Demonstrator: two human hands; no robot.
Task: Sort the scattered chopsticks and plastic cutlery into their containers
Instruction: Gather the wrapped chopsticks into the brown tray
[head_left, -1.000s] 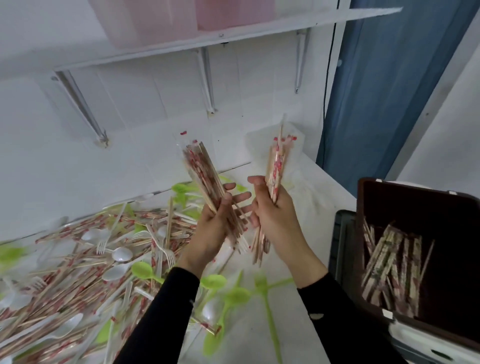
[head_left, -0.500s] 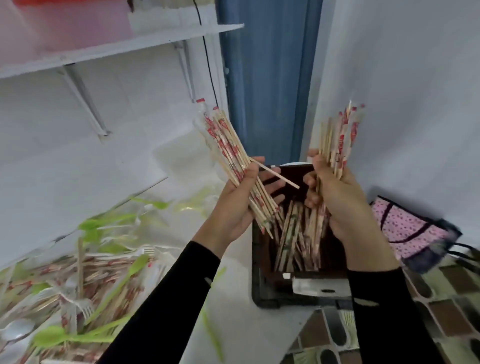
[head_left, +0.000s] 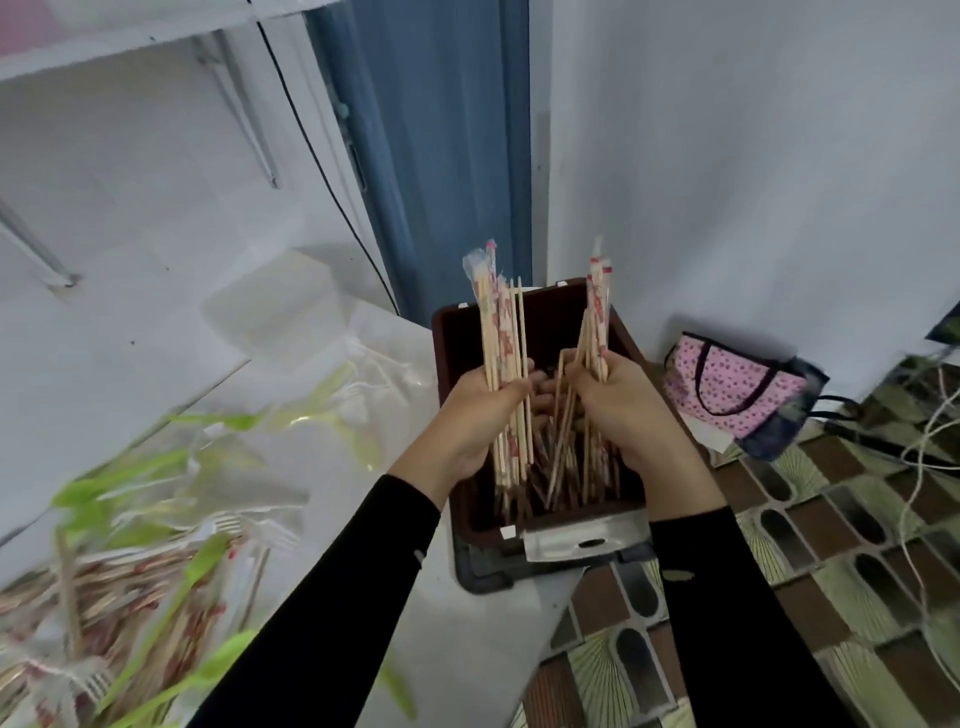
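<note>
Nearest us, at the lower left of the frame, the scattered pile (head_left: 130, 571) of paper-sleeved chopsticks, white forks and green spoons is lying blurred on the white table (head_left: 493, 649). At the centre, our left hand (head_left: 470, 415) is clasping one upright bundle of chopsticks (head_left: 501, 332), thin pale sticks in red-printed wrappers. Our right hand (head_left: 623, 410) is clenching a second bundle (head_left: 596, 317). Both are hanging over the dark brown bin (head_left: 550, 322), with their lower ends among the sticks already inside. We are judging this the drop-off step: next we should be loosening both grips so the bundles slide in lengthwise. Further off, a clear tub (head_left: 275, 306) and a pink dotted bag (head_left: 727, 384) are sitting.
</note>
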